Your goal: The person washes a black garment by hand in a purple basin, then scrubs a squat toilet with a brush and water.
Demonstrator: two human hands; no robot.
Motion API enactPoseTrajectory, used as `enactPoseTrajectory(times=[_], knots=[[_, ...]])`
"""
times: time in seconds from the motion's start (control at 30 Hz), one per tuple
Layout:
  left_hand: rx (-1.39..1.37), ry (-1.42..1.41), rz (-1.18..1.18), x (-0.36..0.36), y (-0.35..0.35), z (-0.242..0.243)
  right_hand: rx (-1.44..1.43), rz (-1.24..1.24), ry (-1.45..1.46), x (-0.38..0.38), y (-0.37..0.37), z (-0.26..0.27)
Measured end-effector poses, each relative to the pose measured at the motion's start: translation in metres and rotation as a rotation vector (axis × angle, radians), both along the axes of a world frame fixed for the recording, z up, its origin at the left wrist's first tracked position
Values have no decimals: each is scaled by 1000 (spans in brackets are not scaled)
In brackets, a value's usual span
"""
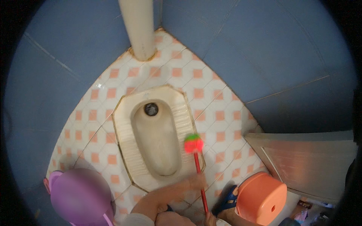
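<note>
A toilet brush (193, 144) with a red and green head is held on its red stick over the right edge of a cream ceramic squat toilet (150, 180). Motion blurs the head, so whether it touches the ribbed footrest cannot be told. My left hand (199, 181), also blurred, grips the middle of the stick, with the forearm crossing in front of the pan. Lower down, at the bottom edge of the view, my right hand (209, 219) holds the stick's near end. The drain hole (151, 109) shows dark at the pan's far end.
A purple plastic container (80, 195) stands at lower left, partly blurred. An orange plastic stool (261, 197) is at lower right, beside my foot in a blue sandal (229, 200). A door panel (308, 161) juts in at right. Behind the toilet rises a thick pipe (140, 31) between blue walls (268, 50).
</note>
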State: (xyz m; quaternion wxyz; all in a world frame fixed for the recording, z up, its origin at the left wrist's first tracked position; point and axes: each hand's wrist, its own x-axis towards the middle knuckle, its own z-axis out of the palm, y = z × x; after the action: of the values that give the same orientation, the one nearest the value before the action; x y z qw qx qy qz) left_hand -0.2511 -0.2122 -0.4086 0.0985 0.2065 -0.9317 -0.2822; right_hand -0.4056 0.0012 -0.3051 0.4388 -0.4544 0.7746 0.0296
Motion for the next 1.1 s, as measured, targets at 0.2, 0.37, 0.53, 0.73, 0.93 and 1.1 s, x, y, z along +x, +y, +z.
enactPoseTrajectory(times=[0.2, 0.37, 0.53, 0.73, 0.93, 1.1], knots=[[-252, -283, 381, 154, -166, 18, -124, 176, -326, 128, -214, -18], [45, -608, 492, 242, -73, 34, 76, 401, -475, 149, -181, -30], [218, -459, 560, 202, 56, 30, 208, 547, -532, 91, -86, -23], [389, -282, 517, 102, 163, 30, 325, 654, -366, 4, -37, -22], [212, -654, 486, 249, 0, 24, 170, 517, -477, 149, -124, -36], [139, -291, 475, 212, 50, -16, 257, 498, -321, 123, -97, -6]])
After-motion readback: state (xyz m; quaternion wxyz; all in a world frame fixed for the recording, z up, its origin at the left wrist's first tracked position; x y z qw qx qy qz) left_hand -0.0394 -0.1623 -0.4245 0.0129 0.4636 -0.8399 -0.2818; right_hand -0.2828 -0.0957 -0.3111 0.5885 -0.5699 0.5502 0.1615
